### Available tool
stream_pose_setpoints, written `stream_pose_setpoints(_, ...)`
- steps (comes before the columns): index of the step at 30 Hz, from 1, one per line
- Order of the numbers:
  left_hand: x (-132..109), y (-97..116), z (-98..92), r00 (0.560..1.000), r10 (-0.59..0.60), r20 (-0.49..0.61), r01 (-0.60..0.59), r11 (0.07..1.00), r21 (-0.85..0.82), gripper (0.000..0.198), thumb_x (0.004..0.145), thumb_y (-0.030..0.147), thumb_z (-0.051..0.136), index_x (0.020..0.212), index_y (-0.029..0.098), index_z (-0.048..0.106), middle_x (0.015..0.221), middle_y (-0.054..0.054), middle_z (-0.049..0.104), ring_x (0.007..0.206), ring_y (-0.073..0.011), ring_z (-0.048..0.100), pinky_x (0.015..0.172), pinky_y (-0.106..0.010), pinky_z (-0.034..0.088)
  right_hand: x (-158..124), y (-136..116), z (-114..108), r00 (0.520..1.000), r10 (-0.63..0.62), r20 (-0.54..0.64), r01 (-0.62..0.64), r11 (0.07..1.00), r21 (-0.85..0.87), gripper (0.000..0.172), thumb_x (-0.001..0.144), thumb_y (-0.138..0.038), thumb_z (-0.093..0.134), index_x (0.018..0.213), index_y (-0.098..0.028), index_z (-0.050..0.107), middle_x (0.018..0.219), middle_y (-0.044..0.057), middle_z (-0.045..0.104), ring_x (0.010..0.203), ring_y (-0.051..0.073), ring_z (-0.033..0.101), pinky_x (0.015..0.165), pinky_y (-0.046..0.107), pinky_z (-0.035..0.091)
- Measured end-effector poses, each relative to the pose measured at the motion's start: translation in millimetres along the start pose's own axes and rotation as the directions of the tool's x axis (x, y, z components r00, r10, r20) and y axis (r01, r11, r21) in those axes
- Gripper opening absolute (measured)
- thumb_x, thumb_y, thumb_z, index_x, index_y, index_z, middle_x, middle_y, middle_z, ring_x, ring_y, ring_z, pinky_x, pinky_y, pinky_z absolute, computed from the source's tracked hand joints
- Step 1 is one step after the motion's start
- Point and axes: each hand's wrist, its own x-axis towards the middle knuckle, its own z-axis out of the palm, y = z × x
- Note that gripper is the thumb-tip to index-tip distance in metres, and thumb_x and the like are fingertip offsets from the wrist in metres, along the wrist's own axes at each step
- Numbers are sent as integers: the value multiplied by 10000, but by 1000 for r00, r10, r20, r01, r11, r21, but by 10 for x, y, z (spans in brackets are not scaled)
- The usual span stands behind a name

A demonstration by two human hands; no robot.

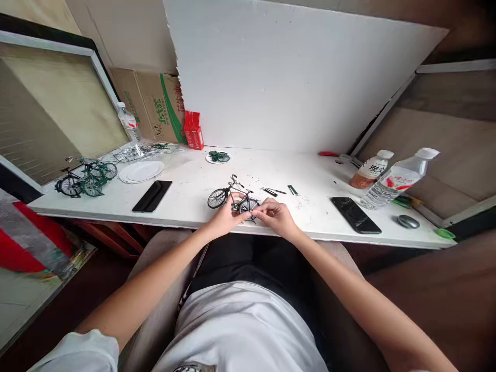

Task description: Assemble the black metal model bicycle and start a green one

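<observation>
A black model bicycle [217,198] is held upright near the front edge of the white table, its handlebar pointing away and its rear wheel toward me. My left hand [228,217] is closed around its frame from the left, with fingers behind it. From the right, my right hand [276,216] pinches at the rear wheel near the hub; whether a small part sits between those fingertips is too small to make out. Just beyond my right hand lie small black tools [270,191] and a little green strip [293,190].
Two more model bicycles [92,183] stand at the left beside white plates [141,171]. A small dish [218,157] holds green parts. Phones lie left [152,196] and right [355,215]. Bottles [401,181] stand at the right; a red box [194,131] is at the back.
</observation>
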Motion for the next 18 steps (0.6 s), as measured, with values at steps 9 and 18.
stream_pose_setpoints(9, 11, 31, 30, 999, -40, -17, 38, 997, -73, 607, 855, 377, 890, 1309, 231, 516, 1300, -92, 622, 922, -161, 694, 822, -328, 609, -9, -37, 31, 1000, 13, -13, -13, 1000, -17, 373, 912, -623, 815, 935, -254, 872, 837, 62, 707, 801, 208, 602, 737, 367, 474)
stream_pose_setpoints(18, 32, 73, 33, 992, -123, 10, 123, 978, -171, 651, 836, 385, 905, 1309, 224, 487, 1122, -45, 670, 857, -161, 719, 749, -317, 609, -5, -38, 26, 1000, 11, 7, -11, 1000, -9, 359, 937, -610, 789, 974, -262, 871, 853, 71, 725, 830, 226, 621, 753, 382, 495)
